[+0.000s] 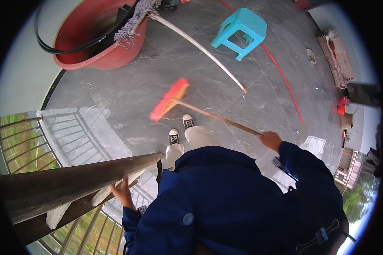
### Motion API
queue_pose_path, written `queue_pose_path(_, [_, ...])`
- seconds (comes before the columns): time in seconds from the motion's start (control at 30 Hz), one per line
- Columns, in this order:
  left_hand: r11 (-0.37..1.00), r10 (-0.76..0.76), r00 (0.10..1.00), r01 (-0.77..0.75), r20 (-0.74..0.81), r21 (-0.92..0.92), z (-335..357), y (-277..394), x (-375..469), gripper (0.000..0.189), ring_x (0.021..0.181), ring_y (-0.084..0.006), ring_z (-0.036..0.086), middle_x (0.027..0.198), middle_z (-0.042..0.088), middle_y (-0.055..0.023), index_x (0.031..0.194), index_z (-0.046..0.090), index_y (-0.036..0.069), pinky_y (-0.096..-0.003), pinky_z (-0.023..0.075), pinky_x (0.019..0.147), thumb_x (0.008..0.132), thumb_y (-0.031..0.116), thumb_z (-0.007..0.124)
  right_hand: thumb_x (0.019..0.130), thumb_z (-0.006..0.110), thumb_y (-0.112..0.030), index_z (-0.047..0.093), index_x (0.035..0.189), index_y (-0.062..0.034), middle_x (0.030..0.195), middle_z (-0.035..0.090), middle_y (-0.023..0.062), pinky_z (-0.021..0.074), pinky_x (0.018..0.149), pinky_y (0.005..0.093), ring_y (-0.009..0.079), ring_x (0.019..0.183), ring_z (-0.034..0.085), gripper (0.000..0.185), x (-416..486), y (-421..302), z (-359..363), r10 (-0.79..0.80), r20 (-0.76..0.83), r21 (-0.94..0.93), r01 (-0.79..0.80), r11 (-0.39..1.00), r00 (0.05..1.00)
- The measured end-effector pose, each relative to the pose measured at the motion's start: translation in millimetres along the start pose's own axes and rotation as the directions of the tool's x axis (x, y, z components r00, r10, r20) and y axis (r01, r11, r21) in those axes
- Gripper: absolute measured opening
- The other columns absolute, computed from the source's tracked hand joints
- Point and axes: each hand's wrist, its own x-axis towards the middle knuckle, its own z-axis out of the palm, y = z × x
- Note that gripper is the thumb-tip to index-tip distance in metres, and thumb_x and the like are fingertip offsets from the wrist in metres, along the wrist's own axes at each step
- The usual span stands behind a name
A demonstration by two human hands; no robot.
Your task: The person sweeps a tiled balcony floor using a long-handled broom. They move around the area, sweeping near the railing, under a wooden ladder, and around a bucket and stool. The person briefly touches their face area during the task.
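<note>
My right hand is closed round the end of the wooden handle of a push broom, whose head has red bristles and is blurred. The broom head is just above the floor or on it, beyond my shoes; which one I cannot tell. At the lower left, my left hand grips the side of a wooden ladder, its fingers partly hidden behind the rail. The ladder slants from the left edge towards my legs.
A red plastic tub with a black hose and a string mop lies ahead at left. A turquoise stool stands near a red hose on the grey tiled floor. Metal railings run at left; a sofa is far right.
</note>
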Motion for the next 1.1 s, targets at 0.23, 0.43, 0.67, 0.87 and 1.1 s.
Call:
queue_pose_path(0.23, [0.933,-0.331,0.637,0.331,0.697,0.140,-39.4,1.2,-58.0,0.031,0.066,-0.0134,0.058,0.074,0.062,-0.0112,0.087,0.058,-0.007,-0.0254,0.0464,0.062,0.071,0.017,0.068,0.081,0.044,-0.029,0.061,0.080,-0.0058,0.078,0.061,0.0129,0.0453,0.063,0.0417,0.0298,0.076,0.059,0.029,208.2,-144.8,5.0,-0.095,-0.052,0.305,0.107,0.946,0.994])
queue_pose_path(0.43, [0.940,-0.339,0.721,0.228,0.605,0.254,-5.1,36.2,-85.0,0.026,0.069,-0.0143,0.059,0.075,0.062,-0.0108,0.088,0.058,-0.006,-0.0237,0.0460,0.062,0.074,0.014,0.064,0.082,0.043,-0.030,0.063,0.077,-0.0085,0.079,0.061,0.0125,0.0453,0.062,0.0417,0.0290,0.074,0.059,0.029,194.6,-72.6,73.4,-0.067,0.001,0.374,0.061,0.926,0.998])
queue_pose_path(0.67, [0.939,-0.179,0.647,-0.113,0.741,0.325,120.3,76.3,-99.4,0.028,0.072,-0.0168,0.060,0.077,0.062,-0.0122,0.088,0.058,-0.003,-0.0264,0.0460,0.065,0.072,0.020,0.064,0.079,0.044,-0.020,0.061,0.084,-0.0119,0.081,0.058,0.0128,0.0464,0.062,0.0428,0.0294,0.076,0.058,0.020,-103.1,194.8,171.3,0.312,0.364,0.098,-0.369,0.924,0.878])
queue_pose_path(0.87, [0.905,-0.005,0.528,-0.358,0.849,0.228,221.0,154.2,-109.7,0.032,0.073,-0.0188,0.060,0.079,0.062,-0.0133,0.093,0.057,-0.003,-0.0281,0.0459,0.065,0.073,0.021,0.062,0.081,0.045,-0.028,0.061,0.079,-0.0069,0.077,0.061,0.0108,0.0448,0.062,0.0409,0.0267,0.072,0.059,0.027,-222.3,337.0,143.3,0.615,0.285,-0.135,-0.605,0.785,0.735])
queue_pose_path(1.1, [0.853,-0.018,0.456,-0.457,0.890,0.252,286.0,206.3,-103.0,0.029,0.064,-0.0170,0.059,0.072,0.061,-0.0125,0.087,0.058,-0.003,-0.0261,0.0468,0.058,0.075,0.023,0.060,0.079,0.050,-0.029,0.059,0.070,-0.0051,0.066,0.059,0.0122,0.0437,0.057,0.0409,0.0294,0.063,0.058,0.027,-300.5,297.4,123.4,0.645,0.219,0.054,-0.669,0.741,0.732])
